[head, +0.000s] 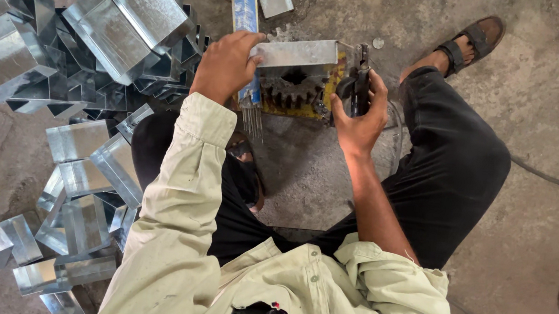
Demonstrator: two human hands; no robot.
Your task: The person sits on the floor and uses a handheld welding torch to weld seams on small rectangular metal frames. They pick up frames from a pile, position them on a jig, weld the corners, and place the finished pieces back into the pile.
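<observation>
hands work low over the concrete floor (548,102). left hand (225,65) pinches the edge of a folded sheet-metal piece (295,53), held over a yellow toothed jig (298,93). right hand (360,113) is clenched around a dark tool handle (359,86) at the piece's right end. shiny metal boxes (58,85) pile up at left.

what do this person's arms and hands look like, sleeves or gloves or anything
Both hands are bare, no gloves. The left hand comes out of a long pale green shirt sleeve reaching the wrist. The right hand has its sleeve rolled up near the elbow, leaving the forearm uncovered.
</observation>
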